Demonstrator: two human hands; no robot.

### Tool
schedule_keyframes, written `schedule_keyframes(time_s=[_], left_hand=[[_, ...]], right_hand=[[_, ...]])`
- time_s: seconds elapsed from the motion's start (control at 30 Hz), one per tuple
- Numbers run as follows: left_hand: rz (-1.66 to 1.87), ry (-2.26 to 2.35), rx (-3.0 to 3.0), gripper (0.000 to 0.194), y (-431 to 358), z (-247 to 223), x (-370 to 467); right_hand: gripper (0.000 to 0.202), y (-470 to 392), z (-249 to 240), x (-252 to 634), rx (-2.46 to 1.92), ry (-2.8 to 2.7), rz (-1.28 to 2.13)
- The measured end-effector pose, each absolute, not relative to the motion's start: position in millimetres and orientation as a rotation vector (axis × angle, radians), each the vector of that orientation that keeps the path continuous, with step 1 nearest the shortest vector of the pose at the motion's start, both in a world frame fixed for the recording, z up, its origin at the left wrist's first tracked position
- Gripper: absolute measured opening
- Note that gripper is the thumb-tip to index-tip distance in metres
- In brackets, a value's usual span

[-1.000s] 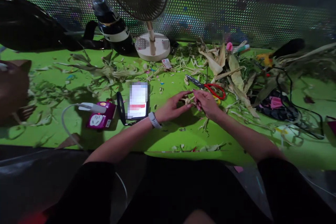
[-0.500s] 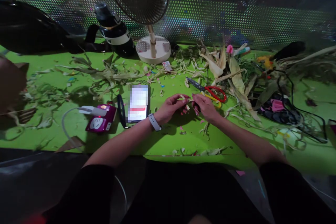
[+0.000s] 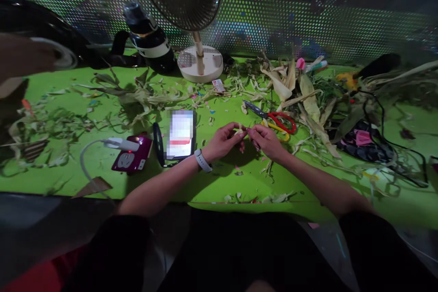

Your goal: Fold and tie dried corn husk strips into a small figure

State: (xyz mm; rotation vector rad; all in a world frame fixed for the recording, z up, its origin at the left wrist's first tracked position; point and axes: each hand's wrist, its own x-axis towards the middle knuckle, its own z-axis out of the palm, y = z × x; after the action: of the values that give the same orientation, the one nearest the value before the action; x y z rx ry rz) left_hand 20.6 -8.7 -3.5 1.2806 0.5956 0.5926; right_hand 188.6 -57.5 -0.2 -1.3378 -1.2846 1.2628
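My left hand [image 3: 221,142], with a pale watch band [image 3: 203,161] at the wrist, pinches a small pale strip of corn husk [image 3: 240,127]. My right hand [image 3: 266,140] meets it, thumb and fingers pinched together at the strip's end; exactly what lies between those fingertips is hidden. Both hands are just above the green table [image 3: 219,182]. Right behind my right hand lie scissors with red handles [image 3: 283,122], blades pointing left, and a yellow handle [image 3: 278,131] beside them. A lit phone [image 3: 180,134] is left of my hands.
A purple socket block [image 3: 133,154] with a white plug sits at left. Behind stand a fan [image 3: 200,66] and a dark bottle [image 3: 150,48]. Dry husks [image 3: 310,100] are heaped at right, near a black cable [image 3: 379,114]. Another person's arm [image 3: 27,54] reaches in at far left.
My fingertips have come closer together, and the husk strip has shifted slightly between them. At far left, the other person's arm has moved further in and is blurred.
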Motion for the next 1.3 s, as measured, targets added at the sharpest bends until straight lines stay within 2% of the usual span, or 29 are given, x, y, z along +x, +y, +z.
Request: schedule_keyframes(time_s=[0.3, 0.57, 0.77, 0.93, 1.03, 1.3], left_hand=[[0.515, 0.507, 1.566, 0.028, -10, 6, 16], [0.506, 0.477, 1.547, 0.026, -9, -5, 20], [0.494, 0.420, 1.561, 0.025, -9, -14, 22], [0.488, 0.413, 1.617, 0.028, -10, -13, 21], [0.452, 0.392, 1.657, 0.027, -7, -4, 17], [0.329, 0.379, 1.735, 0.026, -4, 5, 12]], right_hand=[[0.045, -57, 3, 193, -1.379, -1.259, 1.246], [0.047, -51, 20, 205, -1.362, -1.794, 1.134], [0.044, -53, 19, 200, -1.427, -1.769, 1.192], [0.044, -53, 19, 200, -1.428, -1.953, 0.946], [0.040, -57, 17, 198, -1.378, -1.888, 0.901], [0.039, -61, 13, 190, -1.354, -1.676, 1.045]])
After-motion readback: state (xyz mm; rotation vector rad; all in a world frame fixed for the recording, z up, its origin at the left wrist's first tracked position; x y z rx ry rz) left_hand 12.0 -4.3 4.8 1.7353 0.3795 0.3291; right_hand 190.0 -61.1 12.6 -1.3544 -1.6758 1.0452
